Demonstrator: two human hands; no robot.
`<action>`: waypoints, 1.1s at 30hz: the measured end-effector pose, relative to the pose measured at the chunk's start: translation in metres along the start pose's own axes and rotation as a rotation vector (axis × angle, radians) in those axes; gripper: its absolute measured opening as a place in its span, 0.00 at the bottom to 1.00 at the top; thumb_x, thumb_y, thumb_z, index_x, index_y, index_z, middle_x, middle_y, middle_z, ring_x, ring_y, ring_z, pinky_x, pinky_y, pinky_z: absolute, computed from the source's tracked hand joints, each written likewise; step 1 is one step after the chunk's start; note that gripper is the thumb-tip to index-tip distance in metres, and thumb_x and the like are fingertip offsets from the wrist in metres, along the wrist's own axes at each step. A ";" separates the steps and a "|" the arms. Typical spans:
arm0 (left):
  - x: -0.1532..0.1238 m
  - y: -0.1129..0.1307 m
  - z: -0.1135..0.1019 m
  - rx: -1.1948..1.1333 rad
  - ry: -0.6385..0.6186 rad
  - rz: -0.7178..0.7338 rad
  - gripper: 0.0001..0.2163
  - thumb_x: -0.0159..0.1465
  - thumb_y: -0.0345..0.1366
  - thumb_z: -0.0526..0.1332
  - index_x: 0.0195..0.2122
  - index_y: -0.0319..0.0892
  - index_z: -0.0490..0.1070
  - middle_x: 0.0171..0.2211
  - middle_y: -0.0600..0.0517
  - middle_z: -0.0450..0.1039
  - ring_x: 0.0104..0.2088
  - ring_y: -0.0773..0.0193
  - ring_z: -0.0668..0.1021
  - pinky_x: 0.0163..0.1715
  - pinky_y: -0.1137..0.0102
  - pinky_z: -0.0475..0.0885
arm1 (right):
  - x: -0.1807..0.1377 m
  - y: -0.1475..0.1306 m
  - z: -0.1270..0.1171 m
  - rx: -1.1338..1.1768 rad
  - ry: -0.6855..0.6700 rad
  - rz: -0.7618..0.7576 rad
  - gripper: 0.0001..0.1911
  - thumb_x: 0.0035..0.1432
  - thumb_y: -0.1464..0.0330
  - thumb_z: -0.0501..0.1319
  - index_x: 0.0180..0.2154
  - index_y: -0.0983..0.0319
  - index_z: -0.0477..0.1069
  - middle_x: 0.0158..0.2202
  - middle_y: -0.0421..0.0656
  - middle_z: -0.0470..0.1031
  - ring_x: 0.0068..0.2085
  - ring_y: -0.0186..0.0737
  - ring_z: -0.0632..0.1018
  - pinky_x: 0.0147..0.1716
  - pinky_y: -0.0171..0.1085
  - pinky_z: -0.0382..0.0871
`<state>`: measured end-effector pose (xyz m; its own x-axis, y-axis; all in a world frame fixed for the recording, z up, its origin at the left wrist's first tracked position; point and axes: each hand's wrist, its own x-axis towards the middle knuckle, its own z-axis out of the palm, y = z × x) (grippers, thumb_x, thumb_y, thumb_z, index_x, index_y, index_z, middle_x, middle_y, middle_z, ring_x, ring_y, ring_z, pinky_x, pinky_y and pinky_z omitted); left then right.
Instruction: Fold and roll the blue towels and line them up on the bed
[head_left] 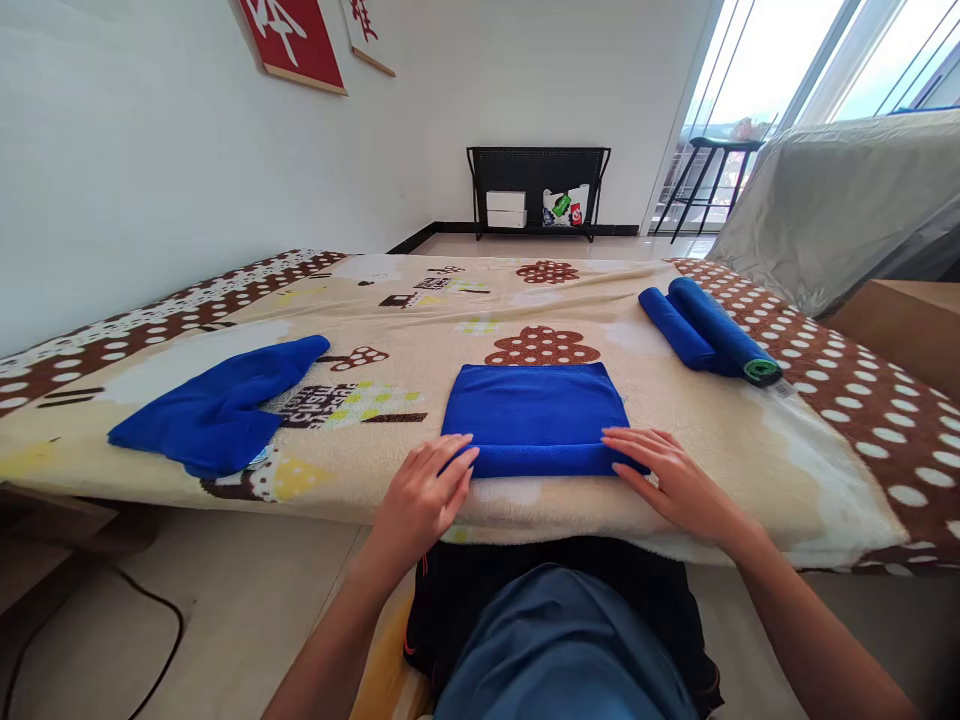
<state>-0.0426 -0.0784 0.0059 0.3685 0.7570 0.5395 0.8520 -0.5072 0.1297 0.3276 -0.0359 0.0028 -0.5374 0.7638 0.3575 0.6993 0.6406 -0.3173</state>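
Note:
In front of me a blue towel [536,405] lies flat on the bed, its near edge turned over into a narrow roll. My left hand [427,490] grips the left end of that roll, fingers on top and the thumb at the near side. At the right end, my right hand [667,475] holds the roll in the same way. To the left lies a crumpled blue cloth [225,405], apart from my hands. Two rolled blue towels rest side by side at the right: a shorter roll [677,328] and a longer roll [724,330] with a green edge at its end.
A patterned blanket [585,300] covers the bed, with brown polka-dot borders. Beyond it stands a black rack [538,170] with a white box [506,208]. A cardboard box [900,325] is at the right, and a cable [161,600] runs over the floor at lower left.

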 end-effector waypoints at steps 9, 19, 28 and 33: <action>-0.032 -0.001 0.042 -0.004 0.087 -0.093 0.24 0.65 0.26 0.54 0.62 0.48 0.67 0.57 0.46 0.73 0.59 0.52 0.73 0.61 0.54 0.64 | -0.014 0.008 0.030 -0.160 0.135 -0.038 0.24 0.63 0.70 0.54 0.60 0.56 0.68 0.56 0.46 0.74 0.54 0.48 0.75 0.55 0.51 0.66; -0.004 -0.040 0.026 -0.357 -0.014 -0.296 0.16 0.63 0.34 0.57 0.52 0.49 0.74 0.52 0.49 0.76 0.54 0.53 0.76 0.58 0.58 0.68 | -0.006 0.030 0.032 0.077 0.177 0.102 0.16 0.67 0.62 0.55 0.54 0.54 0.70 0.49 0.44 0.77 0.51 0.45 0.76 0.53 0.47 0.68; -0.016 -0.051 0.007 -0.441 -0.058 -0.396 0.12 0.63 0.45 0.62 0.47 0.53 0.75 0.47 0.50 0.78 0.49 0.53 0.77 0.52 0.59 0.71 | -0.013 0.034 0.019 0.165 0.163 0.204 0.14 0.66 0.56 0.58 0.49 0.52 0.74 0.46 0.44 0.78 0.49 0.48 0.77 0.52 0.48 0.69; -0.032 -0.044 -0.005 -0.527 -0.121 -0.415 0.13 0.67 0.43 0.59 0.52 0.54 0.71 0.51 0.51 0.76 0.51 0.53 0.77 0.51 0.61 0.71 | -0.026 0.024 0.006 0.270 0.064 0.198 0.15 0.67 0.57 0.55 0.52 0.50 0.72 0.46 0.43 0.77 0.48 0.45 0.78 0.47 0.44 0.73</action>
<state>-0.0934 -0.0819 -0.0130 0.1155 0.9575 0.2642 0.6483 -0.2742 0.7103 0.3557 -0.0400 -0.0193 -0.3666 0.8744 0.3177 0.6326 0.4847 -0.6040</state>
